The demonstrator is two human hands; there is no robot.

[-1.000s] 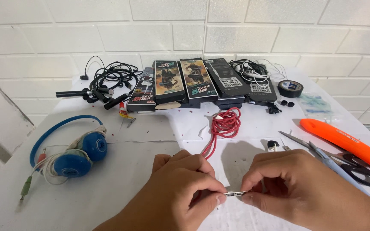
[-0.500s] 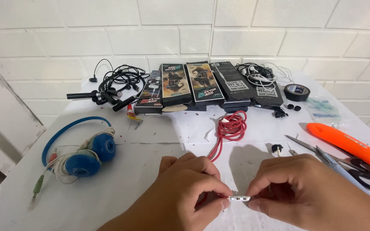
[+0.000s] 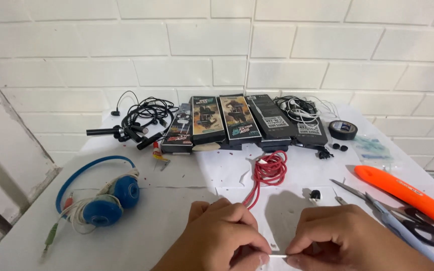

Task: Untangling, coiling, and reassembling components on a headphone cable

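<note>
far left on the white table [image 3: 141, 221] lie the blue headphones [image 3: 104, 198], their pale cord looped beside the cups. behind them, near the brick wall, a tangle of black cables [image 3: 139, 120]. then a row of dark boxes [image 3: 237, 120] laid side by side, more earphone wire heaped on the right end.

in the middle a red cable [image 3: 268, 169] sits coiled, one strand running near, toward the hands. the left hand [image 3: 219, 236] has its thumb and forefinger pressed together on one end of a thin pale piece [image 3: 278, 256], the other fingers curled under. the right hand [image 3: 352, 238] pinches the other end the same way, fingertips almost meeting the left's. the piece sits right at the near edge, between the two pinches, mostly hidden; i can't tell what it is.

compared with a second ago the hands have slid lower and nearer, and the piece looks paler and thinner than the small metal bit seen between them then. the grip itself hasn't let go; it looks like fine work on that end is going on.

right of the hands: a small black bit [image 3: 315, 194], scissors [image 3: 403, 223], an orange knife [image 3: 405, 194], and far back a black tape roll [image 3: 342, 129].
</note>
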